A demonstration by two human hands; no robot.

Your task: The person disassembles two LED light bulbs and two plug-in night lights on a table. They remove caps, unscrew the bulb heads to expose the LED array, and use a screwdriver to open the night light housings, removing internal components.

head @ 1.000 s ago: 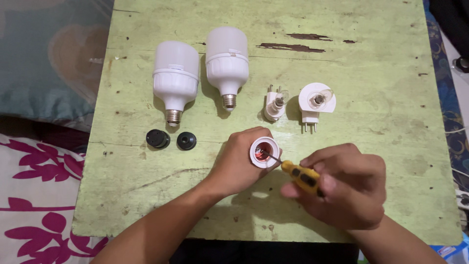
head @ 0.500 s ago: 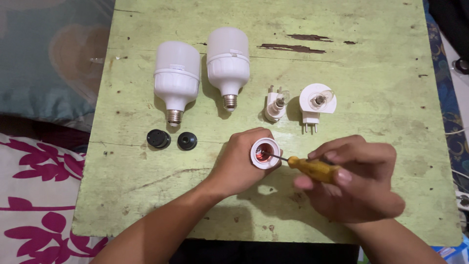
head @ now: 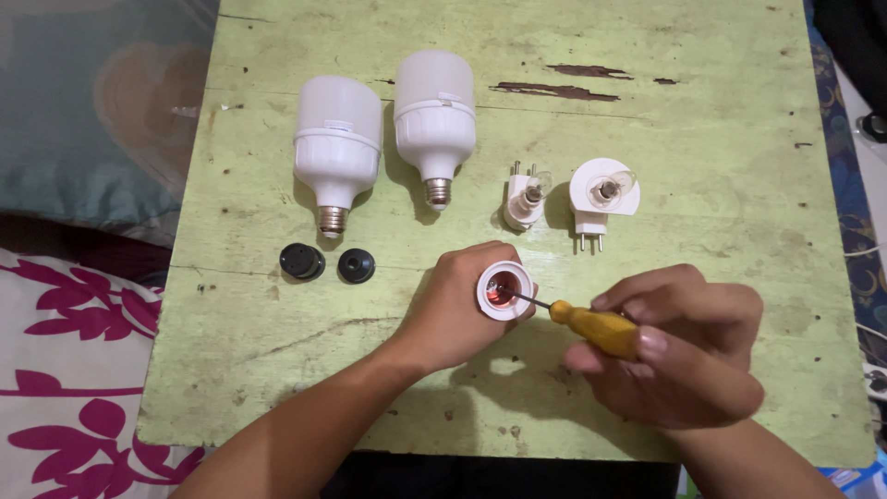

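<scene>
The left hand (head: 459,305) is wrapped around a white lamp socket (head: 504,291), its fingers closed on the socket's body and holding it mouth-up on the counter (head: 702,129), a little in from the middle of the near edge. The socket's inside shows red-orange. The right hand (head: 684,356) grips a screwdriver (head: 577,321) by its yellow handle, fingers closed around it, with the thin metal shaft angled down into the socket's mouth and the tip on something at the bottom, probably a terminal screw, though that is too small to make out.

The step in hand looks like turning a screw inside the socket. Doing that well calls for the left hand to hold the socket from twisting while the right hand rolls the handle with the tip seated; a slip could gouge the inside.

Toward the far left corner stand two large white bulbs (head: 337,143) side by side, screw bases pointing to the near edge. Just nearer than these lie two small black round parts (head: 302,261). Near the counter's middle, beyond the socket, lie two white plug-in night lamps (head: 602,192) with small clear bulbs.
</scene>
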